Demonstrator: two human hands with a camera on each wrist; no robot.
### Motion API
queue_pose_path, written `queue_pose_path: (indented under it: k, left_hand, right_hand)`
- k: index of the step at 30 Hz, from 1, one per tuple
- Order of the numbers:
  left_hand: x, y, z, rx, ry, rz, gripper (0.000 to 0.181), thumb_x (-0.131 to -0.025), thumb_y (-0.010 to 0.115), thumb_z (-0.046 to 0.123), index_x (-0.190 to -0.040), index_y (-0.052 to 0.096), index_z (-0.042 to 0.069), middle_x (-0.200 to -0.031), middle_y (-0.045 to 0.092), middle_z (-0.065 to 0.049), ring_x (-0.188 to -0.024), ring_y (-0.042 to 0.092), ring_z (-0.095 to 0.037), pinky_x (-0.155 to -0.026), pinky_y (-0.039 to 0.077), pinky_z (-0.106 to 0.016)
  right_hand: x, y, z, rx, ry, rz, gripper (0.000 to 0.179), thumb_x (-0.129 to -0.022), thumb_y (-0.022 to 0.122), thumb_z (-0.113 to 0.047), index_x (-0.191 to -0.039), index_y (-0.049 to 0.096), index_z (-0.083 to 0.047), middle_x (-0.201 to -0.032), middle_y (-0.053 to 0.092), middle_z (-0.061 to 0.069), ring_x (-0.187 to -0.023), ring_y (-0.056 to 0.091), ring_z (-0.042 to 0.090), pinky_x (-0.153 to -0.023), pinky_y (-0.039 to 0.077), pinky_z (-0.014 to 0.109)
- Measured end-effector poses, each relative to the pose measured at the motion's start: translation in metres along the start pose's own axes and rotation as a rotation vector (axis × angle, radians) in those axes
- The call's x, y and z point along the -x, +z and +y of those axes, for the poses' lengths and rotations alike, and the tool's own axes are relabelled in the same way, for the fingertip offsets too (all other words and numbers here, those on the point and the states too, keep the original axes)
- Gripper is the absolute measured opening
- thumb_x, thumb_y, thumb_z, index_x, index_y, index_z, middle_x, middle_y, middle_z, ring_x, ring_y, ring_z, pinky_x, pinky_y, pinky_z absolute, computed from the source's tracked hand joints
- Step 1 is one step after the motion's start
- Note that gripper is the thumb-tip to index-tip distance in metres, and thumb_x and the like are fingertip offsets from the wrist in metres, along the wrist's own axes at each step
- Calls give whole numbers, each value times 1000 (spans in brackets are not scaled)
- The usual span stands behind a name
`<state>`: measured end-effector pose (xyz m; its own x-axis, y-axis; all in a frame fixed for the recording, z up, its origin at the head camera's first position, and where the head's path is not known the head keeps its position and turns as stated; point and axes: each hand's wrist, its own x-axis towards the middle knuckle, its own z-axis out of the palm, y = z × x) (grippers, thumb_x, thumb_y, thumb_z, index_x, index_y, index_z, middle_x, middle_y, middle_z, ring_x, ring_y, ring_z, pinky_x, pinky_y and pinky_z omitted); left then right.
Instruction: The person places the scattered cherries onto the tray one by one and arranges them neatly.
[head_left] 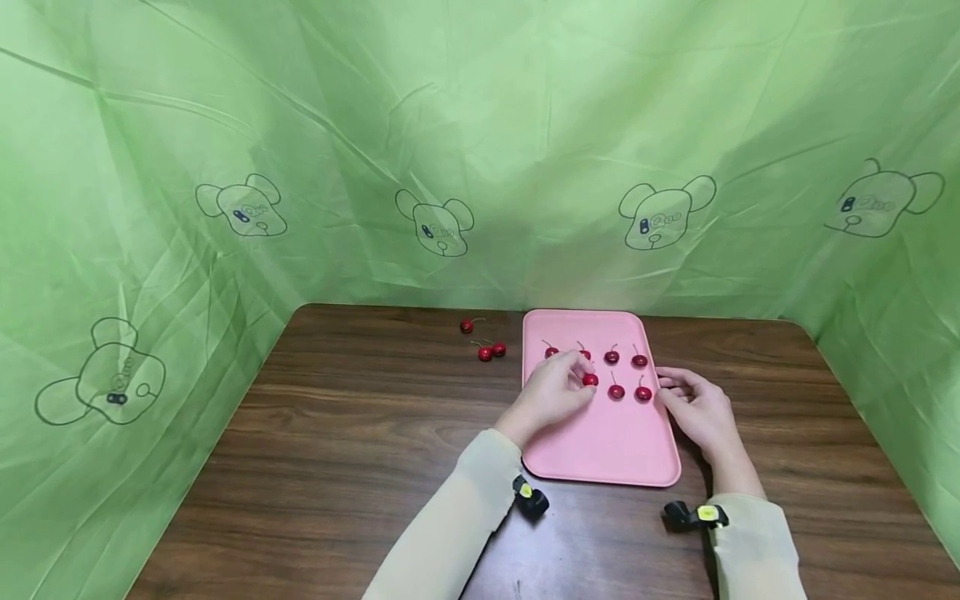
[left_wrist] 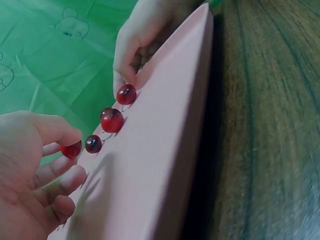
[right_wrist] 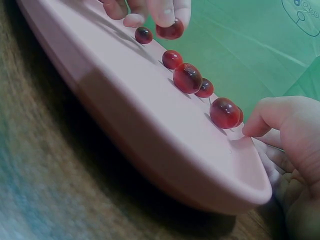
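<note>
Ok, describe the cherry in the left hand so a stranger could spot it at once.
Find the pink tray on the brown table. Over it, the person's left hand pinches a small red cherry. It is the only one held: the nearest other cherries lie on the tray.

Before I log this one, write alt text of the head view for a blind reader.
A person's left grip pinches a cherry over a pink tray with six others, while the right grip holds the tray's right edge. Three more lie on the table to its left, green cloth behind.
</note>
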<state>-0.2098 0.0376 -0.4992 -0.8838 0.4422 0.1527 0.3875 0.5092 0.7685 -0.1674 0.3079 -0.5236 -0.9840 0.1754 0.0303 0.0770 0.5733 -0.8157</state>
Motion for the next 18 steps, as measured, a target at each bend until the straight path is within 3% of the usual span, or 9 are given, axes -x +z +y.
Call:
queue_pose_path:
  k: [11, 18]
  left_hand:
    - [0, 4, 0, -80, -23, -16, 24, -92, 83, 14, -113, 73, 11, -104, 73, 0, -98, 67, -15, -89, 50, -23]
    - [-2, 7, -4, -108, -18, -30, 22, -92, 83, 14, -110, 72, 12, -101, 72, 2, -94, 66, -11, -86, 49, -20]
  right_hand:
    - [0, 0, 0, -2, -4, -13, 41, -101, 72, -19, -138, 72, -3, -117, 75, 17, -92, 62, 11, -73, 49, 15]
    - [0, -1, 2, 14, 11, -21, 41, -101, 71, -20, -140, 71, -4, -118, 74, 17, -93, 62, 16, -73, 50, 16]
